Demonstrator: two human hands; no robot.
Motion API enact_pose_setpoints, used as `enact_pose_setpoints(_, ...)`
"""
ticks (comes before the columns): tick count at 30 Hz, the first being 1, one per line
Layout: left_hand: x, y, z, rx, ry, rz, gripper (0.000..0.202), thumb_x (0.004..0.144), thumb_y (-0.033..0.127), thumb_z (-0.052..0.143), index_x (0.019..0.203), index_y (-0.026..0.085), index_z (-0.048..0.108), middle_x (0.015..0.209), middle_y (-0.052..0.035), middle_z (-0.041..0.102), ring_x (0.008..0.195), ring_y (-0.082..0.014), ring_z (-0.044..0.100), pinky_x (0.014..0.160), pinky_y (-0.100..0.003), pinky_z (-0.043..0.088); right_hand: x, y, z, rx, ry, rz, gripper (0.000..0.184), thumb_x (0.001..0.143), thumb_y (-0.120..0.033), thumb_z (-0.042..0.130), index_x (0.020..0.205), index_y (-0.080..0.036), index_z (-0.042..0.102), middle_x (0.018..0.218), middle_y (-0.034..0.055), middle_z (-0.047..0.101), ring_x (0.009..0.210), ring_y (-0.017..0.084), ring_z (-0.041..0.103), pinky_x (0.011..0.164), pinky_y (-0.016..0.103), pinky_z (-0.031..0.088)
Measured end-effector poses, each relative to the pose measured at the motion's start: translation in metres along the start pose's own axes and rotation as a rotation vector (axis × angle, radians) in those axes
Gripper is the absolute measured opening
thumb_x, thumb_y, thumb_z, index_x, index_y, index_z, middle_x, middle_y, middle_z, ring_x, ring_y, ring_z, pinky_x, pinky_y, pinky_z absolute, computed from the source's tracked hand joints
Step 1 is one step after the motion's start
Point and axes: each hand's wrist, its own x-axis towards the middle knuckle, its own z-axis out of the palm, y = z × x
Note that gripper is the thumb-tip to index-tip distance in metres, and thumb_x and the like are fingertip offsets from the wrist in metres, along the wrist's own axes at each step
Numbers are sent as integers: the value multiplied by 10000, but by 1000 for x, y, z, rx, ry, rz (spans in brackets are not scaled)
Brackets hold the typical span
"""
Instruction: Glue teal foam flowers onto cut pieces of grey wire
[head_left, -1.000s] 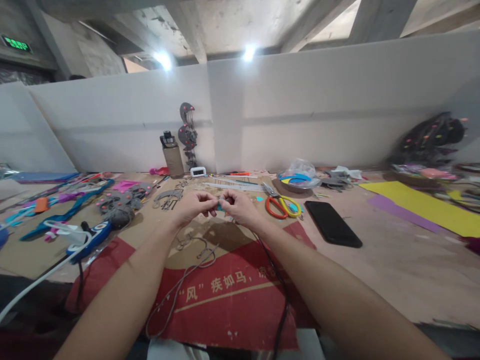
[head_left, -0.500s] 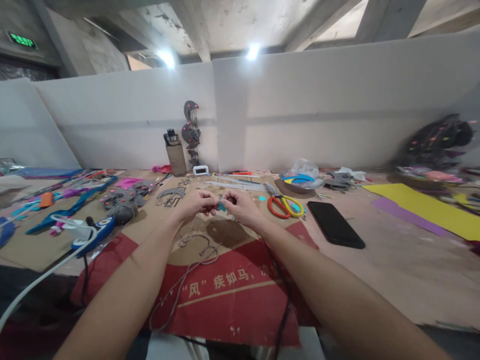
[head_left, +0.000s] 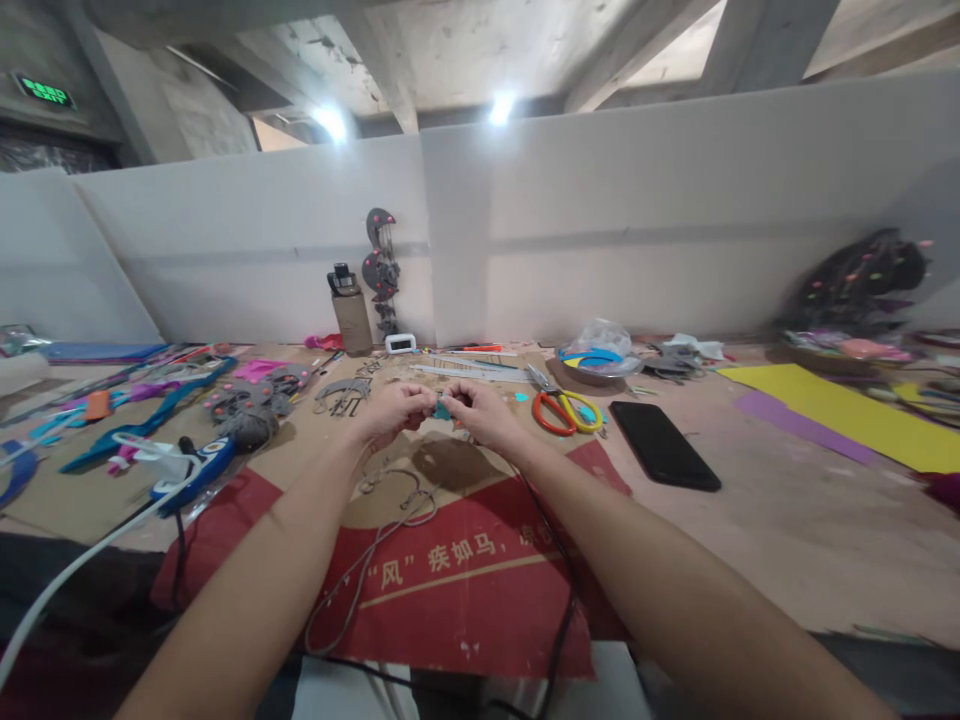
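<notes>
Over the cardboard sheet, my two hands meet at a small teal piece (head_left: 442, 408), perhaps foam or felt; its exact kind is too small to make out. My right hand (head_left: 480, 412) pinches it between thumb and forefinger. Close against its left edge, my left hand (head_left: 401, 412) is closed, fingertips pressed together; whatever it grips there is hidden. A grey cord (head_left: 375, 545) lies in loose loops below the hands. Scissors (head_left: 559, 405) with one red and one yellow handle rest just right of my right hand.
Under my arms lies a red and brown cardboard sheet (head_left: 472, 620). A black phone (head_left: 664, 445) is at the right, near yellow paper (head_left: 840, 410). Grey felt pieces (head_left: 259, 400) and a blue power strip (head_left: 199, 478) are at the left. A bottle (head_left: 351, 315) stands behind.
The view has shifted slightly. Both hands stay together at the same spot, and a little more of the teal piece shows between the fingers.
</notes>
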Motion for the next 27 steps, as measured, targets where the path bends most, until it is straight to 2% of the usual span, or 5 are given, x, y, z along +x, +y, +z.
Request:
enact_pose_setpoints(8,1,1,2,-120,-43,-42,240,587,286,723,607,125,546,540,29,484,419,-25,347,426,-178,224,-2,-2,-3,88,-54,70,220,772,-409,524,745,-190,511,564,-61,427,494,82,366,467,205,295)
enact_pose_setpoints(17,1,1,0,-126,-77,-46,273,576,293,749,596,118,540,514,36,462,404,-20,345,411,-164,238,-1,-2,-2,69,-41,75,209,767,-396,524,722,-196,490,551,-68,410,478,76,352,454,200,276)
enact_pose_setpoints(22,3,-3,-2,-200,-86,-80,206,605,236,715,609,109,552,521,28,480,389,-7,330,394,-146,227,0,1,0,65,-31,66,199,754,-383,523,708,-193,490,587,-55,432,512,81,391,471,204,290)
enact_pose_setpoints(27,6,-10,-4,-325,-80,-92,187,634,212,708,622,118,547,519,39,475,388,-10,342,393,-142,268,-1,-1,4,116,21,87,213,751,-407,513,710,-201,478,581,-62,419,498,81,365,461,207,278)
